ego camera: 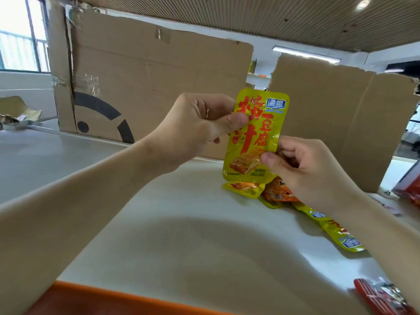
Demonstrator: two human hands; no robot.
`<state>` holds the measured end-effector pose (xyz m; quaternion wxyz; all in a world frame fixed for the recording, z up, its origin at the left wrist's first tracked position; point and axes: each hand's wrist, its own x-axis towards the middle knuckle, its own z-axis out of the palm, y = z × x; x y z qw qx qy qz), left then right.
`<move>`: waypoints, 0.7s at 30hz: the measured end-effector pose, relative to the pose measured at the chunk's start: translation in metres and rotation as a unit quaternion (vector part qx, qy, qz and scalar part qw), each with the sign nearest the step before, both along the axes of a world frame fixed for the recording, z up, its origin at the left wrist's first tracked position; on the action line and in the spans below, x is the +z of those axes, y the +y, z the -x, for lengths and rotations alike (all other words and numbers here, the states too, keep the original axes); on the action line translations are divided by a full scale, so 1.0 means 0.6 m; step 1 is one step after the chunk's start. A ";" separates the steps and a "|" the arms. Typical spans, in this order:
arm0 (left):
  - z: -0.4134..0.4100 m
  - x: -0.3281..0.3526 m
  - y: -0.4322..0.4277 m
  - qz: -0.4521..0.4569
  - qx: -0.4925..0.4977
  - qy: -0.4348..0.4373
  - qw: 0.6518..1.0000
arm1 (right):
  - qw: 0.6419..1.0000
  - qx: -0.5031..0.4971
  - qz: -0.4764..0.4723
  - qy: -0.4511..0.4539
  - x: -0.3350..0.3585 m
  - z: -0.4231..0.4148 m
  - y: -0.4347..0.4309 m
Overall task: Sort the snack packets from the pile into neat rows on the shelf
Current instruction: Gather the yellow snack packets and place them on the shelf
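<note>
A yellow snack packet point(254, 142) with red characters is held upright above the white shelf point(181, 223). My left hand point(195, 128) pinches its upper left edge between thumb and fingers. At the packet's lower right edge, my right hand point(302, 169) pinches it with thumb and curled fingers. Below it lies a small pile on the shelf: another yellow packet point(244, 188), an orange packet point(276, 193) and a yellow packet point(336, 233) partly under my right forearm.
Two cardboard sheets point(154, 87) point(336, 114) stand along the back of the shelf. A red packet point(384, 296) lies at the front right corner, and red packaging point(409, 189) sits at the far right. An orange strip point(95, 298) runs along the front edge.
</note>
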<state>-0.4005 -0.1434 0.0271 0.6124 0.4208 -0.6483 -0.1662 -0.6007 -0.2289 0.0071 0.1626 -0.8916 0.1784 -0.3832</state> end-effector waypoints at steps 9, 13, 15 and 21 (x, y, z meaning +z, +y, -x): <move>0.007 0.003 0.005 0.029 0.040 -0.003 0.999 | 0.998 0.021 -0.066 0.014 0.002 -0.001 0.006; 0.008 0.009 0.010 0.038 0.030 0.020 0.999 | 0.996 -0.012 -0.086 -0.013 0.008 -0.007 0.028; 0.010 0.011 0.012 0.046 0.013 0.029 0.998 | 0.996 -0.038 -0.075 -0.013 0.016 -0.008 0.041; 0.023 0.016 0.027 0.054 -0.051 0.017 0.997 | 0.992 -0.082 -0.088 -0.026 0.029 0.022 0.086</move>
